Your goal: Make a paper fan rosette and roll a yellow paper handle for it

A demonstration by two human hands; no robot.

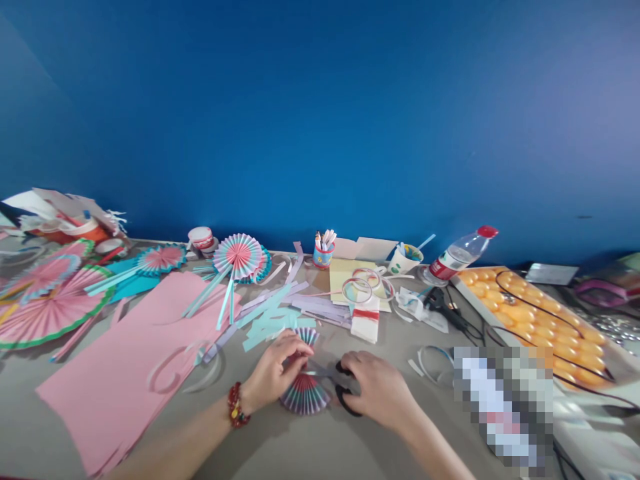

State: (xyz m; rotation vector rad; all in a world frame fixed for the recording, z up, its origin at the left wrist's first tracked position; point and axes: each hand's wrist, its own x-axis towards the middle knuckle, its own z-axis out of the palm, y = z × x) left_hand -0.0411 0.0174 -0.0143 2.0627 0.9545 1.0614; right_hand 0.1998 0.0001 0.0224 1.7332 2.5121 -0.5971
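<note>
In the middle of the table my left hand [274, 368] pinches a small pleated paper fan [306, 397], coloured purple, pink and mint. The fan's folds spread out above and below my fingers. A pair of scissors [326, 374] with black handles is in my right hand [379, 388], fingers through the loops. The blades point left and lie across the middle of the fan. My fingertips hide part of the spot where blades and paper meet. Mint paper strips [273, 319] lie just beyond my left hand.
Pink paper sheets [130, 347] and finished fans [239, 257] lie to the left. Further back stand a pen cup [324, 255], a paper cup [404, 260] and a plastic bottle [457, 257]. At right are a black glue gun [445, 308], cables and a tray of orange balls [540, 313].
</note>
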